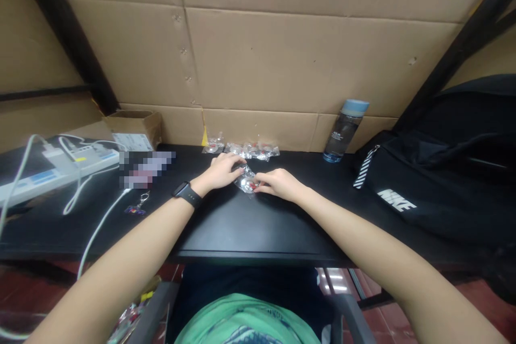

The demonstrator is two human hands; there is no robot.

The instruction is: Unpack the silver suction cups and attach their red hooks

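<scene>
Small clear packet (246,181) with a red piece inside sits on the black desk (242,226), pinched between your left hand (220,171) and right hand (278,183), fingertips closed on its edges. Slick plastic could slip if you tug unevenly. More packets (252,149) lie at 12 o'clock, a water bottle (345,130) at 2 o'clock.

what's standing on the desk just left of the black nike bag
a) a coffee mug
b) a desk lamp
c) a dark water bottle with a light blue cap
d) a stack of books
c: a dark water bottle with a light blue cap stands upright on the black desk against the cardboard, just left of the Nike bag.
</scene>
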